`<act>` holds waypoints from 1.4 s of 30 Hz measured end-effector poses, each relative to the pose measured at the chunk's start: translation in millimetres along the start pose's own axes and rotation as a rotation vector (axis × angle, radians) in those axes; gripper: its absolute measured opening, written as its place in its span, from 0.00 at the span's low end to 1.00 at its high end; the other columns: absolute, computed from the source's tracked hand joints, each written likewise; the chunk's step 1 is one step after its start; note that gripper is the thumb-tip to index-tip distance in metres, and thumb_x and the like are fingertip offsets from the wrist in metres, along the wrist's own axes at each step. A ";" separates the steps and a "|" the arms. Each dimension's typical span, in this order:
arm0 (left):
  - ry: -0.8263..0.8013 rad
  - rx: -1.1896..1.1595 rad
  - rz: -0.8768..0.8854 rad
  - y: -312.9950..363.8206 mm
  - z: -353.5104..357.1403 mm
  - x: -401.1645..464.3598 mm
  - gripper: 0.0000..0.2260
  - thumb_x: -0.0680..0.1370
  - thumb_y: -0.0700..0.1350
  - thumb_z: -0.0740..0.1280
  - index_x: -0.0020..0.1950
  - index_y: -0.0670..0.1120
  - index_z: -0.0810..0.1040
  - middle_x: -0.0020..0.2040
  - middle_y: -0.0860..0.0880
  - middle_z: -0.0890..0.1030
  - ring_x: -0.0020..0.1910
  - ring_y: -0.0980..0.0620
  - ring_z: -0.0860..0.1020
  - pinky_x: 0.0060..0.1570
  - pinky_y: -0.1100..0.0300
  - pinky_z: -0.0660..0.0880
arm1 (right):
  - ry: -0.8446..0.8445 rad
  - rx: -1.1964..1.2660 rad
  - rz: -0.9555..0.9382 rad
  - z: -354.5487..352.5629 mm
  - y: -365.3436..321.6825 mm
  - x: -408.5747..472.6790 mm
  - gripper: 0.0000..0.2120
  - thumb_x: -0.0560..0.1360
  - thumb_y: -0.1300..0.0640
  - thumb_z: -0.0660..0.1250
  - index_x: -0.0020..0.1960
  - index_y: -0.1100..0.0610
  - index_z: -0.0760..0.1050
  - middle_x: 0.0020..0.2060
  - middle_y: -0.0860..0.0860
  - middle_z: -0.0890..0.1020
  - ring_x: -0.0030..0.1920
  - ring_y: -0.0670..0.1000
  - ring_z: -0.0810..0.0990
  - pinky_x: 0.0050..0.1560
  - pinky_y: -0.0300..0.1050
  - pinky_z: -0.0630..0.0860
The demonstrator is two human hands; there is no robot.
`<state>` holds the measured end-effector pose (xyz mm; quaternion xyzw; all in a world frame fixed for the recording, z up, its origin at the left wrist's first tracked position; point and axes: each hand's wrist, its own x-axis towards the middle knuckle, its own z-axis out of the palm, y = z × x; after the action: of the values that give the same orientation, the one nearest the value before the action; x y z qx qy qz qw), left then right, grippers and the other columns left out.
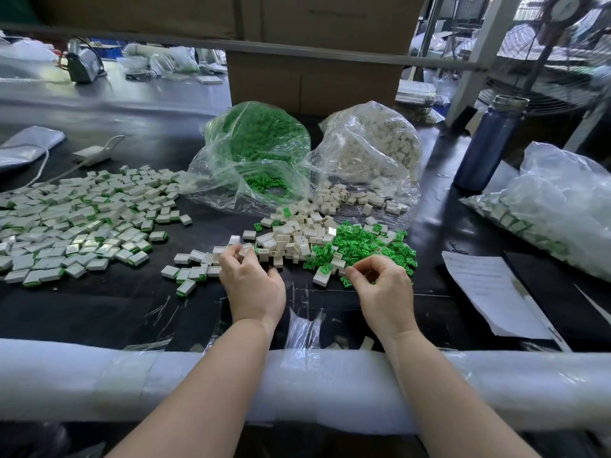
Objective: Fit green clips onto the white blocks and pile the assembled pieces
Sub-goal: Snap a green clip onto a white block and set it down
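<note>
A heap of loose white blocks (294,238) lies mid-table, with a heap of green clips (370,242) right beside it. My left hand (251,282) rests at the near edge of the white heap, fingertips pinched on a white block (246,250). My right hand (383,285) sits at the near edge of the green heap, thumb and forefinger pinched together on something small; a clip, most likely, but it is hidden. A wide spread of assembled pieces (76,219) covers the left of the table, and a few more (191,272) lie just left of my left hand.
Behind the heaps stand an open plastic bag of green clips (258,150) and one of white blocks (373,150). At the right are a blue bottle (486,143), a paper sheet (489,289) and another bag of pieces (555,206). A padded white rail (99,378) runs along the table's near edge.
</note>
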<state>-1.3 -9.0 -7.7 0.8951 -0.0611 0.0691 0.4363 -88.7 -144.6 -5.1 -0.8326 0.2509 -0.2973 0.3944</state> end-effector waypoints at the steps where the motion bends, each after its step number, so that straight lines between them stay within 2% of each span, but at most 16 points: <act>1: -0.021 0.017 0.005 0.6 0.2 -0.6 0.19 0.76 0.39 0.64 0.66 0.35 0.70 0.71 0.41 0.58 0.69 0.42 0.59 0.67 0.61 0.56 | -0.003 -0.001 0.004 -0.2 -0.5 -0.3 0.06 0.72 0.57 0.71 0.37 0.53 0.76 0.39 0.52 0.81 0.46 0.54 0.78 0.50 0.48 0.74; 3: -0.041 0.049 0.023 1.3 0.6 -1.7 0.20 0.76 0.39 0.64 0.68 0.36 0.68 0.72 0.42 0.56 0.71 0.43 0.55 0.70 0.58 0.55 | -0.007 -0.026 0.010 -0.3 -2.1 -0.6 0.06 0.72 0.59 0.70 0.38 0.54 0.76 0.44 0.55 0.81 0.55 0.58 0.77 0.57 0.54 0.73; 5: -0.002 0.101 0.071 0.9 0.7 -3.1 0.20 0.76 0.39 0.65 0.67 0.39 0.70 0.71 0.43 0.60 0.71 0.43 0.56 0.70 0.53 0.55 | -0.007 -0.078 0.009 -0.4 -2.5 -0.4 0.05 0.72 0.61 0.70 0.40 0.54 0.76 0.48 0.56 0.81 0.57 0.59 0.76 0.59 0.56 0.71; 7: 0.041 0.103 0.176 0.9 1.3 -5.0 0.15 0.75 0.38 0.65 0.62 0.43 0.76 0.63 0.46 0.70 0.65 0.45 0.63 0.66 0.53 0.60 | -0.005 -0.133 0.006 -0.3 -2.1 -0.2 0.04 0.72 0.63 0.69 0.42 0.55 0.78 0.49 0.54 0.81 0.58 0.58 0.75 0.60 0.56 0.69; 8: 0.021 0.081 0.251 1.4 1.8 -6.4 0.12 0.75 0.38 0.65 0.57 0.44 0.79 0.57 0.47 0.73 0.60 0.47 0.66 0.62 0.56 0.63 | -0.004 -0.162 0.005 0.0 -1.6 -0.2 0.04 0.72 0.63 0.70 0.42 0.55 0.79 0.49 0.54 0.80 0.59 0.57 0.75 0.61 0.56 0.69; 10: -0.102 0.062 0.404 3.5 3.5 -10.3 0.09 0.76 0.38 0.65 0.54 0.45 0.80 0.50 0.51 0.74 0.54 0.53 0.68 0.58 0.62 0.65 | -0.009 -0.235 0.007 1.3 -0.1 -0.1 0.02 0.72 0.61 0.70 0.44 0.55 0.80 0.51 0.53 0.80 0.62 0.55 0.73 0.63 0.53 0.66; 11: -0.176 0.070 0.465 4.6 4.9 -11.9 0.10 0.76 0.39 0.64 0.55 0.46 0.80 0.49 0.52 0.74 0.53 0.54 0.67 0.59 0.63 0.65 | -0.015 -0.279 0.012 2.0 0.6 0.1 0.02 0.72 0.59 0.70 0.45 0.54 0.80 0.53 0.52 0.79 0.64 0.54 0.71 0.63 0.50 0.64; 14: -0.307 0.163 0.556 5.6 9.4 -13.6 0.13 0.77 0.45 0.65 0.61 0.50 0.78 0.55 0.54 0.75 0.58 0.52 0.67 0.63 0.59 0.64 | -0.051 -0.412 0.038 3.7 1.4 -0.1 0.08 0.72 0.49 0.69 0.48 0.51 0.80 0.55 0.49 0.76 0.64 0.50 0.68 0.56 0.44 0.57; 18: -0.310 0.185 0.531 3.7 10.7 -12.8 0.12 0.76 0.51 0.66 0.58 0.51 0.80 0.54 0.54 0.76 0.57 0.52 0.69 0.62 0.57 0.64 | -0.078 -0.551 0.015 6.4 0.9 -1.0 0.14 0.71 0.41 0.68 0.51 0.48 0.79 0.54 0.47 0.74 0.61 0.50 0.68 0.56 0.46 0.58; 23: -0.236 0.100 0.468 3.9 10.1 -12.7 0.08 0.74 0.50 0.68 0.47 0.47 0.83 0.45 0.52 0.78 0.52 0.51 0.71 0.57 0.57 0.67 | -0.071 -0.554 -0.030 7.6 0.1 -1.3 0.09 0.74 0.47 0.66 0.51 0.49 0.79 0.52 0.47 0.73 0.58 0.49 0.68 0.53 0.45 0.56; 25: -0.207 0.120 0.445 2.7 10.6 -11.6 0.08 0.75 0.50 0.68 0.50 0.48 0.82 0.47 0.52 0.77 0.52 0.51 0.71 0.55 0.60 0.67 | -0.077 -0.560 -0.043 8.0 0.7 -1.1 0.09 0.76 0.48 0.64 0.51 0.50 0.79 0.51 0.47 0.73 0.58 0.49 0.68 0.53 0.45 0.57; 28: -0.252 0.207 0.446 1.3 11.3 -10.3 0.13 0.76 0.52 0.65 0.59 0.52 0.79 0.52 0.52 0.75 0.54 0.52 0.69 0.57 0.61 0.65 | -0.079 -0.512 -0.070 7.8 0.3 -0.9 0.09 0.78 0.51 0.62 0.51 0.53 0.78 0.50 0.48 0.74 0.56 0.50 0.69 0.52 0.45 0.57; 31: -0.297 0.257 0.451 1.8 10.9 -10.1 0.12 0.76 0.53 0.65 0.57 0.53 0.79 0.53 0.53 0.74 0.55 0.53 0.68 0.57 0.60 0.64 | -0.064 -0.375 -0.123 7.2 -1.4 -1.7 0.07 0.78 0.55 0.61 0.49 0.57 0.76 0.47 0.51 0.77 0.52 0.52 0.72 0.52 0.44 0.64; 34: -0.309 0.103 0.415 2.0 8.7 -10.0 0.05 0.74 0.47 0.69 0.50 0.53 0.80 0.49 0.54 0.77 0.51 0.54 0.73 0.55 0.61 0.68 | -0.080 -0.185 -0.096 5.6 -4.9 -4.2 0.05 0.79 0.58 0.61 0.47 0.58 0.74 0.41 0.51 0.81 0.44 0.53 0.77 0.47 0.48 0.71; 38: -0.410 -0.222 0.278 2.1 5.5 -8.7 0.09 0.73 0.39 0.71 0.43 0.53 0.78 0.43 0.53 0.81 0.39 0.58 0.76 0.46 0.64 0.75 | -0.117 -0.061 -0.094 4.1 -4.8 -4.2 0.02 0.76 0.60 0.66 0.44 0.57 0.76 0.37 0.49 0.81 0.40 0.51 0.79 0.45 0.46 0.75; 42: -0.466 -0.387 0.221 1.3 4.3 -6.9 0.11 0.72 0.38 0.71 0.41 0.55 0.78 0.40 0.53 0.80 0.38 0.59 0.76 0.42 0.67 0.73 | -0.137 0.106 -0.070 3.3 -4.7 -2.7 0.07 0.71 0.64 0.71 0.44 0.54 0.77 0.37 0.44 0.80 0.41 0.45 0.80 0.46 0.36 0.76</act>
<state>-8.0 -12.9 -10.5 0.7752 -0.2682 -0.1034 0.5625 -87.5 -138.6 -3.8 -0.8372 0.1782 -0.2661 0.4433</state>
